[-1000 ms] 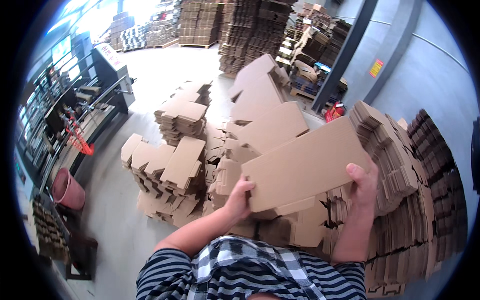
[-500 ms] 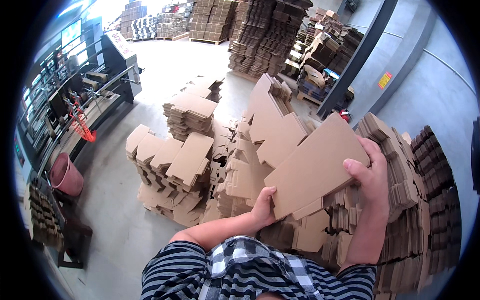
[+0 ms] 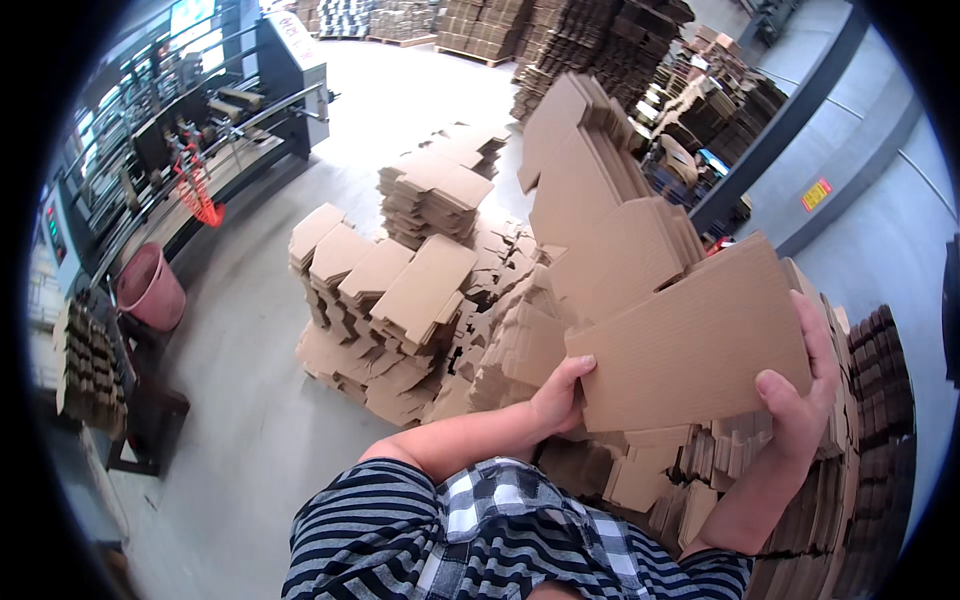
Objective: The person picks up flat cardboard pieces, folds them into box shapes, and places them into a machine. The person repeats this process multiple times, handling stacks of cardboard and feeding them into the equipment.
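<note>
Between my hands is a flat brown cardboard sheet (image 3: 690, 345), a die-cut piece with a notched far edge. My left hand (image 3: 565, 393) grips its left end, thumb on top and fingers underneath. At its right end my right hand (image 3: 805, 385) is closed round the edge, thumb on the face. Whether it is one sheet or a thin bundle I cannot tell. Just beyond it leans a tall fanned stack of cut cardboard blanks (image 3: 600, 210). More piled blanks (image 3: 640, 475) lie below the held sheet, partly hidden by it and my arms.
Stacks of cardboard blanks (image 3: 425, 285) stand on the floor to the left. A pink bucket (image 3: 152, 290) and a machine with an orange coiled hose (image 3: 200, 195) are at far left. Dark cardboard stacks (image 3: 880, 380) line the right side. A grey steel post (image 3: 785, 120) rises behind.
The held cardboard has turned to lie more level, and both hands have moved right in the picture. The whole view has shifted, with the surroundings sliding right at the top.
</note>
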Available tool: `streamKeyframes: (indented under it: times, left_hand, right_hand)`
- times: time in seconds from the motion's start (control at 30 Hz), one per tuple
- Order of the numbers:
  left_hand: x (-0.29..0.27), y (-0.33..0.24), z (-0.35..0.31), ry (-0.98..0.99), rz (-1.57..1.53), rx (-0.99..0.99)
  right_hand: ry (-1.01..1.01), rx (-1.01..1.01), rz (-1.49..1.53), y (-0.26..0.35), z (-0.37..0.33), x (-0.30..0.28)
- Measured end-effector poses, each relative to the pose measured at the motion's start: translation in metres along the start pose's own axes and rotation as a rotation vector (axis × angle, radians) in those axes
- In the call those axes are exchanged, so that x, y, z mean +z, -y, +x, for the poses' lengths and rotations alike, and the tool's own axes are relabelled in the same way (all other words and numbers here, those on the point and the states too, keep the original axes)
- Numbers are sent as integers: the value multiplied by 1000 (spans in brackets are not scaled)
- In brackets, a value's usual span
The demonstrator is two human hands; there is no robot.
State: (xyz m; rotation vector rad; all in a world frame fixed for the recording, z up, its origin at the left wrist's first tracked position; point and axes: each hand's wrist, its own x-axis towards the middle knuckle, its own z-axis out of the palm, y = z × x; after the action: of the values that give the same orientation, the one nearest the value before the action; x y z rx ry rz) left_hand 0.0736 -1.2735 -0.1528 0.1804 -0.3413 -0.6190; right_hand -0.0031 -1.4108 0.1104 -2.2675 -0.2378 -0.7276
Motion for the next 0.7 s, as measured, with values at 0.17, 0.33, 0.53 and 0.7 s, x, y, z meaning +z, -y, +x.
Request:
streamKeyframes:
  times: [0.17, 0.33, 0.53, 0.7]
  left_hand:
    - [10, -44, -11, -88, 125, 210]
    - [-17, -91, -33, -226, 244, 378]
    - [-63, -150, -67, -339, 186, 521]
    - [-101, -204, -88, -280, 148, 518]
  right_hand:
    - [60, -141, 211, -2, 22, 25]
    - [219, -310, 306, -6, 60, 77]
    - [380, -427, 249, 11, 98, 173]
    - [453, -406, 205, 20, 110, 253]
